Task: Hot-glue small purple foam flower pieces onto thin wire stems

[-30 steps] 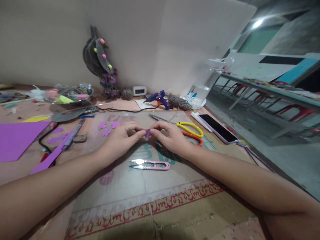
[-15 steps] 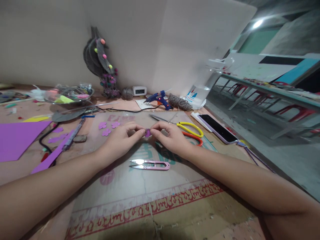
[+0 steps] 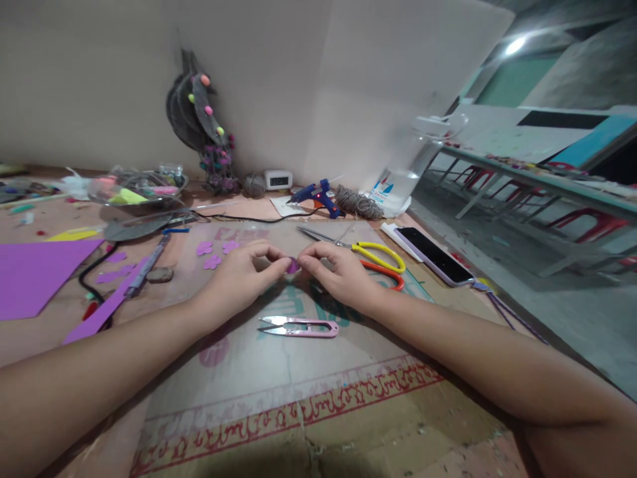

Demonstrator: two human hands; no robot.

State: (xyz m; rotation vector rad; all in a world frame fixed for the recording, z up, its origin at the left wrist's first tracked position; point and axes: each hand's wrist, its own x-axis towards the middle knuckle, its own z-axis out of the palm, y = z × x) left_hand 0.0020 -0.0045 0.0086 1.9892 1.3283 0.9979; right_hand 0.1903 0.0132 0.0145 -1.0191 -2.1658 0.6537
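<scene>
A small purple piece [image 3: 293, 266], possibly a flower cut-out like those on the mat, is pinched between the fingertips of my left hand [image 3: 253, 271] and my right hand [image 3: 333, 269]. Fingers hide most of its outline. Several purple flower cut-outs [image 3: 212, 261] lie left of my left hand. Pink-handled thread snips [image 3: 298, 326] rest on the mat in front of both hands, blades pointing left. Beside my right hand are scissors with one yellow and one orange handle [image 3: 381, 257], partly covered by that hand.
A blue glue gun [image 3: 318, 197] stands at the back near grey yarn [image 3: 361, 202] and a small clock [image 3: 279, 179]. The phone [image 3: 434, 255] lies at right. On the left are a purple sheet [image 3: 40, 279], a pen [image 3: 148, 267] and a bowl of craft bits [image 3: 137, 189].
The purple piece has turned or folded slightly between my fingertips and shows a different face. Both hands stay in nearly the same place.
</scene>
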